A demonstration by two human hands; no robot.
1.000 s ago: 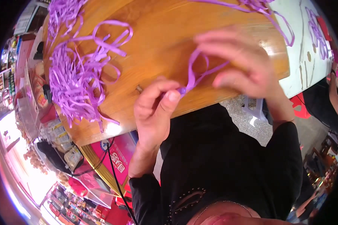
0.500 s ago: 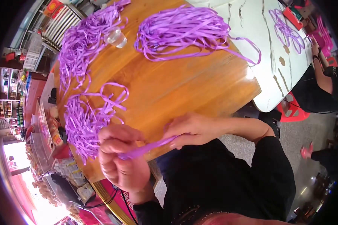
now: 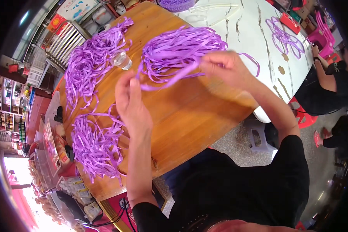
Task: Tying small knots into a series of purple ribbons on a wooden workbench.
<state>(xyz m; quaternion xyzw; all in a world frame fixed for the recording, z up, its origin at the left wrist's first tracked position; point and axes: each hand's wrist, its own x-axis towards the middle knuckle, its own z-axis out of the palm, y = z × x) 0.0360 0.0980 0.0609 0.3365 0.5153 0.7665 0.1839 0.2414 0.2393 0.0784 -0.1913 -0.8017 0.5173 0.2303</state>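
A narrow purple ribbon runs between my hands above the wooden table. My left hand grips one part of it at the thumb. Farther right, my right hand pinches another part, slightly smeared by motion. Just beyond the ribbon lies a long looped bundle of purple ribbons, partly hidden by the held ribbon and my right hand. To the left of my left wrist spreads a loose ribbon pile. A second tangled pile covers the table's far left side.
A clear cup stands between the far pile and the bundle. Beyond the wooden table is a white marbled table with more purple ribbon loops. Another person's arm reaches in at the right. A grey stool stands below.
Both my hands have moved away from my body, over the table toward the bundle. They are farther apart, with the ribbon drawn out between them.
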